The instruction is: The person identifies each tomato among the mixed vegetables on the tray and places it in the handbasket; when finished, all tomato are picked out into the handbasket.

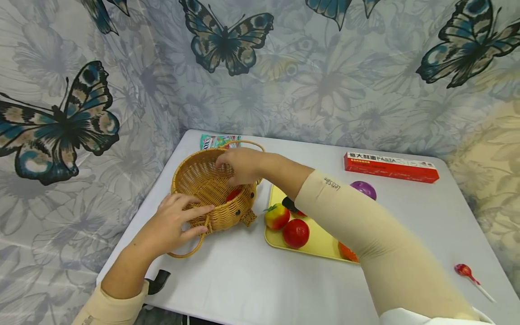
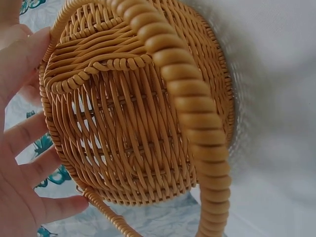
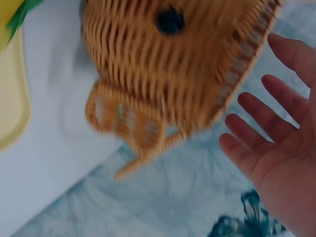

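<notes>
While a round wicker basket [image 1: 221,219] is on the surface [image 1: 243,280] in the head view, the left grip [image 1: 174,221] touches it unclenched; a red thing [image 1: 233,194] inside is partly hidden. The left wrist view shows a coiled handle [image 2: 195,108]; in the right one, the released right grip [image 3: 289,158] is cut off.

The basket [image 1: 221,219] sits against the left hand [image 1: 174,221], below the right hand [image 1: 243,166]; right of both, fruit [image 1: 295,233] lies on the tray [image 1: 321,243].
</notes>
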`<control>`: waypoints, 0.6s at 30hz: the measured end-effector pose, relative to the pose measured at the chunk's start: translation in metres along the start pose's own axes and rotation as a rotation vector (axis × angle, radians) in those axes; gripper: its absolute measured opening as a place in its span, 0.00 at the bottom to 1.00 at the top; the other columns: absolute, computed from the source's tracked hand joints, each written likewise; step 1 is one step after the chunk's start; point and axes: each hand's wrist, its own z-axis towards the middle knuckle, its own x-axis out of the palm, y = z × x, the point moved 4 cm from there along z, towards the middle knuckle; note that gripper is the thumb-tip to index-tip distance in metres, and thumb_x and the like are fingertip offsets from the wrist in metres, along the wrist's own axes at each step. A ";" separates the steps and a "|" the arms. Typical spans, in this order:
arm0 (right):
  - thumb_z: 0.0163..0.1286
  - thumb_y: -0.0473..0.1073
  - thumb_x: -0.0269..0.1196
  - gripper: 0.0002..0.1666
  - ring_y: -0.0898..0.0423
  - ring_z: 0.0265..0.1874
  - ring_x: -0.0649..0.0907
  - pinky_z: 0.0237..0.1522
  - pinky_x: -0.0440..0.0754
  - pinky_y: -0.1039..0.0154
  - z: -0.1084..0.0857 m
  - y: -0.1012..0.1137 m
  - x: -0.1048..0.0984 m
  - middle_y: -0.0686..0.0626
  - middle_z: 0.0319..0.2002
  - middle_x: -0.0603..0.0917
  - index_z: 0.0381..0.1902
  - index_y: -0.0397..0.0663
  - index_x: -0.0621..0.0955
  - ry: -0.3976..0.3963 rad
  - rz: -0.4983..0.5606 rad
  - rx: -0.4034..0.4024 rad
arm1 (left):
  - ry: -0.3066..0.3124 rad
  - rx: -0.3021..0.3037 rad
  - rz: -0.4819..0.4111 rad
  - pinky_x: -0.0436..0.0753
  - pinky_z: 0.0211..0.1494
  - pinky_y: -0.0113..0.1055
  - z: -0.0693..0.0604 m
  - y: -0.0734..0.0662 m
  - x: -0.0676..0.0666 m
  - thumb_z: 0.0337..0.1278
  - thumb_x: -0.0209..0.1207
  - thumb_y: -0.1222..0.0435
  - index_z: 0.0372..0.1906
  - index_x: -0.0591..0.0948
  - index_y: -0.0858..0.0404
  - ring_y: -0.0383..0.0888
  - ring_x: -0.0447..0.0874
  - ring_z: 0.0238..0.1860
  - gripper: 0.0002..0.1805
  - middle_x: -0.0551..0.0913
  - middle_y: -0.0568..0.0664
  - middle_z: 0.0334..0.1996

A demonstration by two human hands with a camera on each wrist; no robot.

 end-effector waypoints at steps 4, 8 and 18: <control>0.72 0.53 0.66 0.35 0.50 0.73 0.69 0.74 0.68 0.51 -0.025 -0.017 -0.016 0.51 0.73 0.71 0.73 0.56 0.72 -0.027 0.016 0.033 | 0.014 -0.009 -0.007 0.68 0.67 0.65 0.000 0.000 -0.001 0.54 0.74 0.54 0.64 0.83 0.44 0.56 0.74 0.59 0.29 0.81 0.52 0.55; 0.70 0.54 0.68 0.37 0.47 0.72 0.70 0.73 0.69 0.48 -0.052 -0.044 -0.018 0.47 0.72 0.70 0.73 0.56 0.72 -0.007 0.043 0.119 | 0.018 -0.008 -0.009 0.67 0.67 0.65 0.002 0.000 -0.001 0.54 0.75 0.54 0.64 0.83 0.45 0.55 0.75 0.58 0.30 0.82 0.52 0.53; 0.67 0.53 0.70 0.42 0.40 0.72 0.68 0.72 0.68 0.38 -0.104 -0.117 0.019 0.40 0.75 0.65 0.76 0.57 0.68 0.112 0.087 0.334 | 0.030 -0.015 -0.016 0.68 0.65 0.62 0.002 0.001 0.000 0.53 0.75 0.52 0.63 0.83 0.45 0.52 0.75 0.56 0.30 0.82 0.49 0.51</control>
